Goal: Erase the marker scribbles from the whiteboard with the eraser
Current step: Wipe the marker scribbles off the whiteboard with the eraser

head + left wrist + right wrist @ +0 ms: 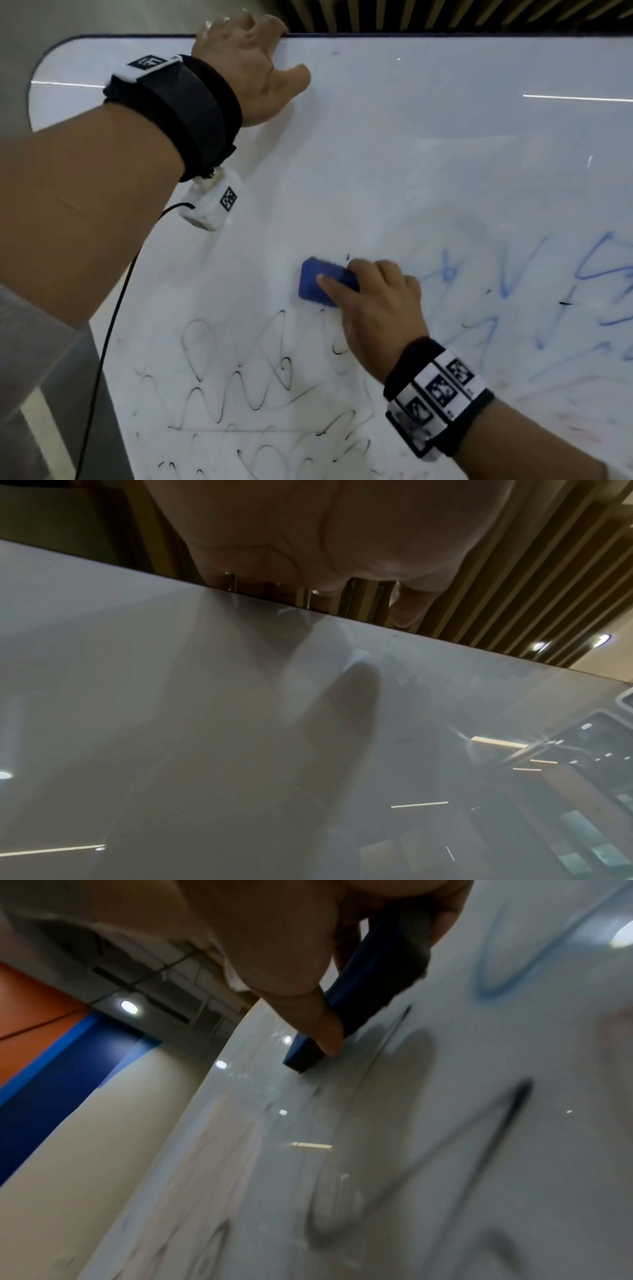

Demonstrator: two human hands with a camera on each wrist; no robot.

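A white whiteboard (411, 154) fills the head view. My right hand (373, 301) grips a blue eraser (317, 279) and presses it flat on the board, just above the black scribbles (239, 370). Faded blue scribbles (513, 274) lie to the right of the eraser. The right wrist view shows the thumb across the eraser (363, 988) with black strokes (462, 1150) below it. My left hand (253, 65) grips the whiteboard's top edge (308, 607), fingers curled over it and the thumb flat on the board.
A black cable (113, 325) hangs from the left wrist camera along the board's left side. Wooden slats (445, 15) run behind the top edge. Faint red smears (565, 411) mark the lower right of the board.
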